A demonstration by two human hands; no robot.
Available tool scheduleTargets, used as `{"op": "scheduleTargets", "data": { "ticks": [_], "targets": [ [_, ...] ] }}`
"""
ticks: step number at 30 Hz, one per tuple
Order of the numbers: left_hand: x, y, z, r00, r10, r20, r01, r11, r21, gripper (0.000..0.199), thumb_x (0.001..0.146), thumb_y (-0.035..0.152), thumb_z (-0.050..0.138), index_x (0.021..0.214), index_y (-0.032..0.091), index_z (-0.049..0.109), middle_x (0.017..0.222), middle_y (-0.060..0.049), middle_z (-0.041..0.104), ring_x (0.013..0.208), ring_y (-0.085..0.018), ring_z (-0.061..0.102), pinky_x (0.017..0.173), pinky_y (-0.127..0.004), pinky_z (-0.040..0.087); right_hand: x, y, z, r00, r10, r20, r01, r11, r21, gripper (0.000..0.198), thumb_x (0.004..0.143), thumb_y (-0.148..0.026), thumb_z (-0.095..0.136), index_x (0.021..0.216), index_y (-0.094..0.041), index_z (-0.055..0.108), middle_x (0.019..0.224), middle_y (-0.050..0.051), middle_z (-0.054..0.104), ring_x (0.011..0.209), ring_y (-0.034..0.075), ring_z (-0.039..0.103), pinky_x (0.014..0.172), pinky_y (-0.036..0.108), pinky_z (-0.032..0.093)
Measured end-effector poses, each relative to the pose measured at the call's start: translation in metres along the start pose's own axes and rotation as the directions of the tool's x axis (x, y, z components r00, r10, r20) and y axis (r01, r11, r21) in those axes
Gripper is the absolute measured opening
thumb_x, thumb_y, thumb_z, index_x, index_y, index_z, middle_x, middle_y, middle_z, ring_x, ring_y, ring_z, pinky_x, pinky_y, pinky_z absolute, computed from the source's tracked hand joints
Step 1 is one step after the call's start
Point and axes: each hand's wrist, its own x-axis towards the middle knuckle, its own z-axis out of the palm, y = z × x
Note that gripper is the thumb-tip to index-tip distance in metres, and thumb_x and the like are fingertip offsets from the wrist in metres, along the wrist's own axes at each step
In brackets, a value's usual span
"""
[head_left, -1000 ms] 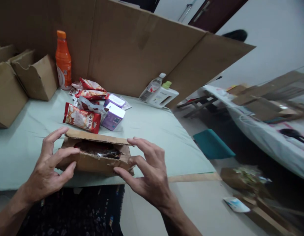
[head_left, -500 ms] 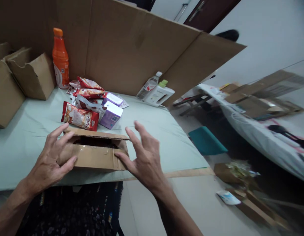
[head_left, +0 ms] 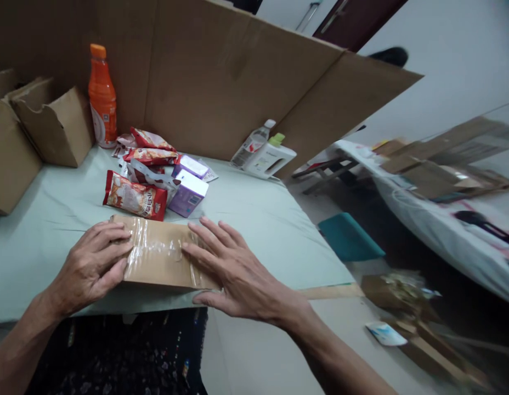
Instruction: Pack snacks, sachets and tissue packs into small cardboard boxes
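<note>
A small cardboard box [head_left: 158, 249] with shiny clear tape across its lid lies at the front edge of the table, its top closed. My left hand [head_left: 96, 266] grips the left end, its fingers over the lid and its thumb at the front. Across the right part of the lid my right hand [head_left: 225, 260] rests flat, fingers spread, thumb stretched out by the front edge. Just behind the box are a red snack packet [head_left: 135, 196], a purple-and-white carton [head_left: 188, 193] and more red packets [head_left: 151, 156].
An orange bottle [head_left: 102, 99] stands at the back left beside open cardboard boxes [head_left: 59, 123]. A tall cardboard panel [head_left: 221, 82] borders the rear. A clear bottle [head_left: 253, 144] and a white jug [head_left: 271, 159] are by it. A teal stool [head_left: 349, 236] is off to the right.
The box's open flaps have been folded down, so its dark inside no longer shows. My right hand has come down from above the flap onto the lid; my left fingers have lowered onto it.
</note>
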Motion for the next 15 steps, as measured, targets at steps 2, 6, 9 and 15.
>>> {"op": "scheduleTargets", "data": {
  "ticks": [2,6,9,15],
  "targets": [
    [-0.001,-0.002,-0.001,1.0,0.0,0.001,0.0,1.0,0.0,0.024,0.097,0.013,0.057,0.116,0.017,0.071,0.121,-0.01,0.071,0.125,-0.029,0.062,0.111,-0.049,0.051,0.012,0.003,0.0,0.997,-0.024,0.068,0.024,1.0,-0.002,0.089,0.082,-0.062,0.076,0.158,-0.025,0.046,0.17,0.018,0.031,0.156,0.045,0.025,0.12,0.069,0.027],
    [-0.004,-0.003,-0.002,0.999,-0.025,-0.021,0.026,1.0,0.014,0.033,0.095,0.013,0.057,0.124,0.026,0.068,0.125,-0.006,0.071,0.123,-0.028,0.064,0.112,-0.053,0.051,0.027,0.006,0.0,0.991,-0.1,0.087,0.098,0.995,0.02,0.082,0.084,-0.052,0.076,0.157,-0.026,0.047,0.169,0.02,0.033,0.151,0.042,0.033,0.115,0.065,0.035],
    [-0.005,0.001,0.005,1.0,-0.012,-0.021,0.013,1.0,0.025,0.04,0.095,0.011,0.057,0.129,0.029,0.064,0.126,-0.005,0.071,0.125,-0.027,0.063,0.115,-0.053,0.048,0.016,0.001,-0.003,0.994,-0.097,0.043,0.097,0.995,-0.008,0.079,0.082,-0.044,0.076,0.155,-0.028,0.05,0.167,0.019,0.036,0.149,0.039,0.038,0.109,0.059,0.042],
    [0.009,0.024,0.042,0.995,0.067,0.068,-0.064,0.997,-0.051,0.061,0.101,0.023,0.054,0.159,0.023,0.037,0.161,-0.013,0.046,0.152,-0.031,0.039,0.125,-0.05,0.037,-0.083,0.03,0.01,0.976,0.207,-0.074,-0.212,0.975,-0.065,0.071,0.087,-0.041,0.069,0.155,-0.03,0.05,0.164,0.016,0.043,0.147,0.037,0.042,0.106,0.057,0.046]
  ]
}}
